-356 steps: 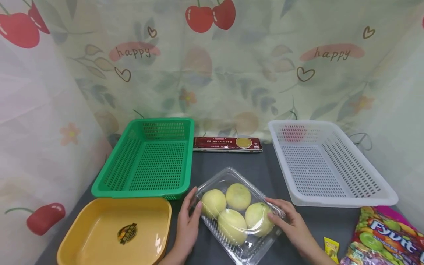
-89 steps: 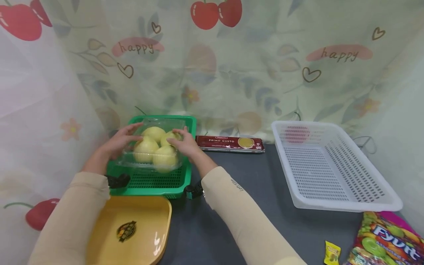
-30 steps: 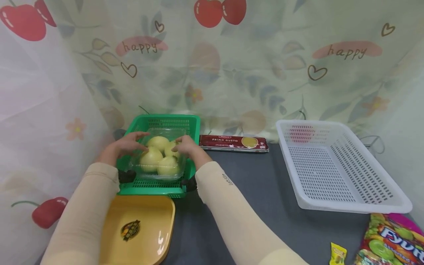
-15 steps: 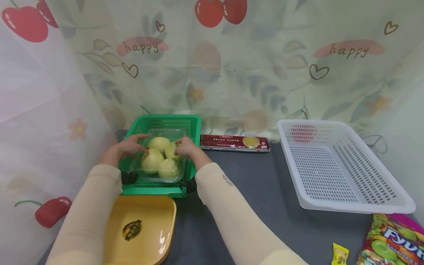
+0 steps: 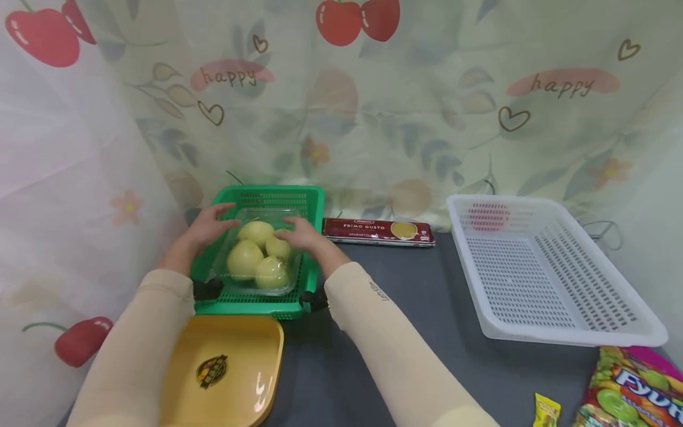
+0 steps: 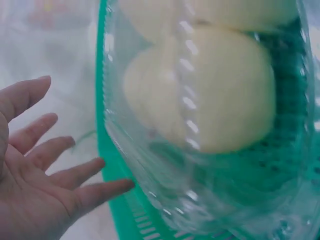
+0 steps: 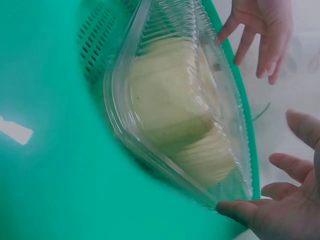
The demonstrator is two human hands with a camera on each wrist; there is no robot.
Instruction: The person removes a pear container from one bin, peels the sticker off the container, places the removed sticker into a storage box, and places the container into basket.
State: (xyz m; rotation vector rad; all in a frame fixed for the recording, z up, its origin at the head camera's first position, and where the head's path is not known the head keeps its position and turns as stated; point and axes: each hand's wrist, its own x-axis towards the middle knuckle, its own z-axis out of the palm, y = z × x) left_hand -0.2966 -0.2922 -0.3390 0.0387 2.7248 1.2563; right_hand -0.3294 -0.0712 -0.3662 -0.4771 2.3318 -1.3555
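A clear plastic clamshell box (image 5: 224,270) with several pale yellow round fruits (image 5: 245,260) lies inside the green slotted basket (image 5: 317,261). My left hand (image 5: 207,227) is over the basket's left side, fingers spread; in the left wrist view the little fingertip comes near the box's edge. On the other side my right hand (image 5: 305,234) is spread above the box's right edge. The right wrist view shows a lower fingertip right at a corner of the clear lid (image 7: 185,182). Neither hand is curled round the box.
A yellow tray (image 5: 240,379) sits in front of the green basket. Behind is a red spaghetti pack (image 5: 368,231). To the right stand a white slotted basket (image 5: 565,335), a Fyvit candy bag (image 5: 629,391) and a small yellow packet (image 5: 546,409).
The fruit box was carried from the middle of the table into the green basket. Over the last half second both hands have spread and lifted from it, while the box stays put.
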